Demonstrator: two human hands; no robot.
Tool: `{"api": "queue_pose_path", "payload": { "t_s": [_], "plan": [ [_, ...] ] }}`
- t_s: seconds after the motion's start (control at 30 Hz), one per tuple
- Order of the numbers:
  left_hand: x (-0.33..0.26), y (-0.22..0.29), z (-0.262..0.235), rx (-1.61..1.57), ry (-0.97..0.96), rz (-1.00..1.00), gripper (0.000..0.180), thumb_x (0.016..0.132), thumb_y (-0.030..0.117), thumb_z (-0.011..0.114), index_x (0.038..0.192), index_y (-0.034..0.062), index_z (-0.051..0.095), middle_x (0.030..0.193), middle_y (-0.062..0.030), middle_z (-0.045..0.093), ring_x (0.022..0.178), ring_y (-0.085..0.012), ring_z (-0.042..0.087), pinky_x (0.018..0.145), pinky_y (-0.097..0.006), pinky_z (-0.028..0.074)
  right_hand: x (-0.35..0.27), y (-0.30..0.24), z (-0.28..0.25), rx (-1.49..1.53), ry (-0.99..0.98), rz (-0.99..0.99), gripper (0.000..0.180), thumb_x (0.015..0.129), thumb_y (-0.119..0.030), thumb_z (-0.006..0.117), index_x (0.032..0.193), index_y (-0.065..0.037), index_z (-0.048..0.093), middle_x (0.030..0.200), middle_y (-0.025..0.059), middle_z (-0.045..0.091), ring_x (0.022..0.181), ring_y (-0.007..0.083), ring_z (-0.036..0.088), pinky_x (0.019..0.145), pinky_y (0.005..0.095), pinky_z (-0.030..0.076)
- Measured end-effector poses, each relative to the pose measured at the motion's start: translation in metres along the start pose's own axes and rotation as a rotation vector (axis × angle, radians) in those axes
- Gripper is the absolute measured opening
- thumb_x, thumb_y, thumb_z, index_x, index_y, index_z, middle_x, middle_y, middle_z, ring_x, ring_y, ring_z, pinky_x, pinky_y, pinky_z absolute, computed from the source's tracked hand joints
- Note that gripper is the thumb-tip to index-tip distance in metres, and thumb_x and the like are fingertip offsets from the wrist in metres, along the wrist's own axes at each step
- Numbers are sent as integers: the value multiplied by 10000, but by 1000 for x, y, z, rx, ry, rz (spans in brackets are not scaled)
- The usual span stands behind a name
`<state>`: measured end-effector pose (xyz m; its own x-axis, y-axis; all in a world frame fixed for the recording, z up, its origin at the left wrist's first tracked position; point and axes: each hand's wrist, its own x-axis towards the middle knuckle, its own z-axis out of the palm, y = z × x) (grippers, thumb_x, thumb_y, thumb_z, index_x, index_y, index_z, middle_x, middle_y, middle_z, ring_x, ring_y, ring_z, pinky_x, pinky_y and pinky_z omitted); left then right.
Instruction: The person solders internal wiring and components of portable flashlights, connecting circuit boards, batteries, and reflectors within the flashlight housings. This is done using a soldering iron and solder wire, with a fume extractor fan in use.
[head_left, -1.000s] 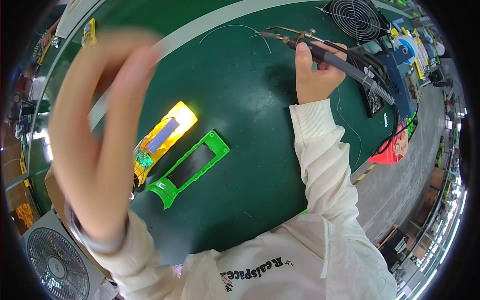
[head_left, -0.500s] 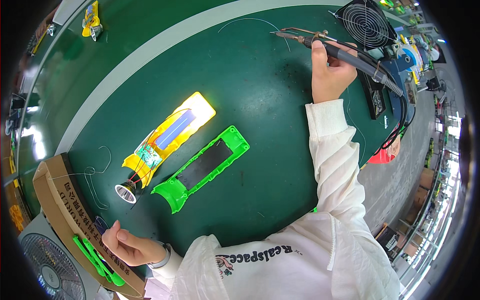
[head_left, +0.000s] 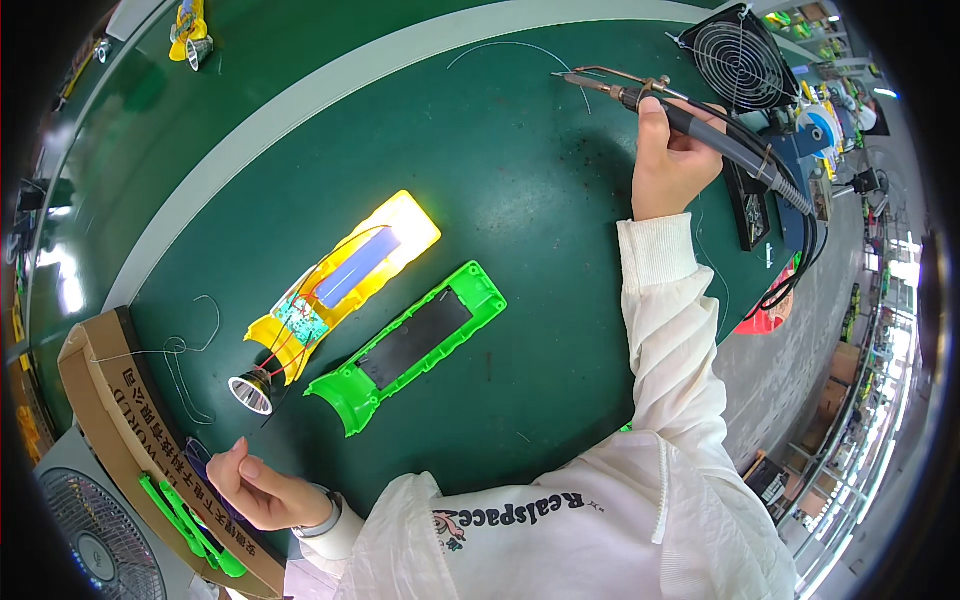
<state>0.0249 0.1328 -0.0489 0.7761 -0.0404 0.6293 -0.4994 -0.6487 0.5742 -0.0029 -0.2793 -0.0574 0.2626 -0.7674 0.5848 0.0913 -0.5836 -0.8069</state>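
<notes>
My right hand (head_left: 678,165) is wrapped round a soldering iron (head_left: 690,125), whose tip points left over the far part of the table; a thin metal tube runs along it. Near the lower left, my left hand (head_left: 265,490) is closed, thumb against curled fingers; whether anything thin is between them is too small to tell. Between the hands lies a yellow flashlight half-shell (head_left: 408,225) with a blue battery cell (head_left: 355,268), a green circuit board (head_left: 302,318) and red wires to a reflector (head_left: 252,392). Beside it rests a green half-shell (head_left: 405,350) with a black pad inside.
A cardboard box (head_left: 112,375) with green shells (head_left: 190,525) stands at the left, beside a grey fan (head_left: 95,540). Thin wire (head_left: 178,348) curls near the box. A black fan (head_left: 740,62) and a blue stand (head_left: 795,160) are at the far right. Another yellow shell (head_left: 182,40) lies far left.
The whole view has shifted slightly, with table things a little lower. My left fingers appear slightly closer to the reflector. My right hand keeps its hold on the soldering iron.
</notes>
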Motion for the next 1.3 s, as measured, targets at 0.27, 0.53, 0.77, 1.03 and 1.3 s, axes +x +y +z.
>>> {"api": "queue_pose_path", "payload": {
  "t_s": [0.27,0.53,0.77,1.03,1.3],
  "plan": [
    [0,1,3,-3,-20,-14,193,987,91,477,978,-54,604,792,-65,464,712,-172,397,630,-305,307,1,1,-1,-29,-3,-5,265,767,-73,755,896,24,544,768,72,635,616,82,584,566,210,486],
    [3,8,1,-41,-97,40,170,971,94,508,980,-54,592,823,-98,518,734,-205,449,651,-319,344,0,4,-2,57,-8,-16,263,776,-83,762,906,10,552,760,58,626,602,82,573,556,202,473],
    [8,23,6,230,-303,175,245,736,119,794,961,81,704,813,-10,555,754,-200,482,757,-332,344,-8,-16,0,243,20,101,240,857,-128,695,965,19,540,714,110,626,569,149,583,496,264,465],
    [25,29,11,301,-325,136,293,742,203,781,1023,139,731,864,0,493,803,-181,458,789,-317,309,-36,-41,-3,254,-17,189,272,869,-195,677,951,8,515,699,99,595,568,162,561,497,274,433],
    [36,37,2,457,-435,175,249,666,209,816,897,178,726,923,28,498,767,-157,442,826,-338,281,-61,-55,-19,290,-59,260,291,876,-198,661,984,8,487,765,131,598,575,168,552,494,286,430]
  ]
}}
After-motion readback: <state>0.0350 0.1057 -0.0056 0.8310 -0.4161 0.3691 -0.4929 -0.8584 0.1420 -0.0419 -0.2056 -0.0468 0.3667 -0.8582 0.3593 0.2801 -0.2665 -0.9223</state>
